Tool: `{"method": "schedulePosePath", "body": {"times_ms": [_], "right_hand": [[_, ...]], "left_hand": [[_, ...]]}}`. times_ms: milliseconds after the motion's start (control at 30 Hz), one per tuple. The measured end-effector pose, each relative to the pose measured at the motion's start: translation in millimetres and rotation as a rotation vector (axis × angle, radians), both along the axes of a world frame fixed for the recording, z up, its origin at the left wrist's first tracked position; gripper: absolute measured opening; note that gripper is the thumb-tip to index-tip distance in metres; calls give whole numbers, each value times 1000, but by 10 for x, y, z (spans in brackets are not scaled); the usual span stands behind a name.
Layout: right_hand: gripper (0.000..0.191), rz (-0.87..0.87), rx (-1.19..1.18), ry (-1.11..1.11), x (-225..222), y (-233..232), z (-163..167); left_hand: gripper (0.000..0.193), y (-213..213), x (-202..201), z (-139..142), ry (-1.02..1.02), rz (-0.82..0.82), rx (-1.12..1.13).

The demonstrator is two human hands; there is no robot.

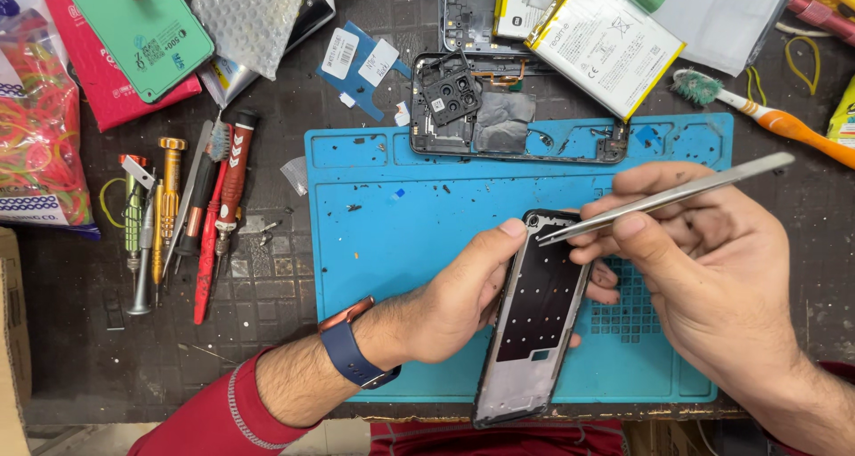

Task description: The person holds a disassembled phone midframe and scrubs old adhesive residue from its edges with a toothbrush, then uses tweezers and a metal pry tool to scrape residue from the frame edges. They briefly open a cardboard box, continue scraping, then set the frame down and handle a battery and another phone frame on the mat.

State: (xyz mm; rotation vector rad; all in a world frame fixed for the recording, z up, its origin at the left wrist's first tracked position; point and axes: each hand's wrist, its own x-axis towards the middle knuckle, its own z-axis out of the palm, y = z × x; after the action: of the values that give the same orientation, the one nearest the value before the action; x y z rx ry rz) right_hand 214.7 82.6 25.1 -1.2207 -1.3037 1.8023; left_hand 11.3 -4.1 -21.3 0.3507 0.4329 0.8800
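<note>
- Head view showed a phone repair well under way: the left hand [454, 300] gripped a stripped phone frame [534, 322] by its left edge, thumb up near the top corner, holding it tilted above the near part of the blue mat [392, 242].
- The right hand [712, 260] was closed on a pair of metal tweezers [663, 198], pinched between thumb and fingers, their tips resting at the frame's top edge, just beside the left thumb.
- Judged from how things lay, the teardown was largely done: the frame looked bare, a dark plate with rows of small holes and no board or battery in it.
- A second opened phone body [517, 109] lay at the far edge of the mat, with a loose camera cover [452, 95] and grey foil on it; a battery [606, 42] sat beyond it on the worktop [267, 278].
- What seemed left was fine work at the top of the held frame, and any refitting of the parts lying about.
- Screwdrivers [191, 215] lay in a row to the left of the mat, a toothbrush [757, 113] at the far right, a bag of rubber bands [36, 118] at the far left.
- Hard to make out: whatever the tweezer tips held or touched was too small to tell.
- The right fingers hid part of the frame's right edge, and the frame's near end ran past the worktop edge.
- The specks scattered on the mat could have been screws or debris; I could not tell which.
- Items at the far edge of the picture were cut off.
</note>
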Motion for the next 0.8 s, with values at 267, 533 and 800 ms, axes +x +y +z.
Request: {"method": "schedulePosePath", "body": {"times_ms": [267, 533, 800], "right_hand": [[26, -26, -5, 38, 8, -30, 3], [26, -34, -63, 33, -4, -28, -6], [25, -39, -76, 25, 14, -33, -28]], "left_hand": [[75, 9, -35, 149, 137, -31, 43], [77, 3, -49, 145, 161, -68, 26], [74, -27, -36, 97, 176, -54, 33]]}}
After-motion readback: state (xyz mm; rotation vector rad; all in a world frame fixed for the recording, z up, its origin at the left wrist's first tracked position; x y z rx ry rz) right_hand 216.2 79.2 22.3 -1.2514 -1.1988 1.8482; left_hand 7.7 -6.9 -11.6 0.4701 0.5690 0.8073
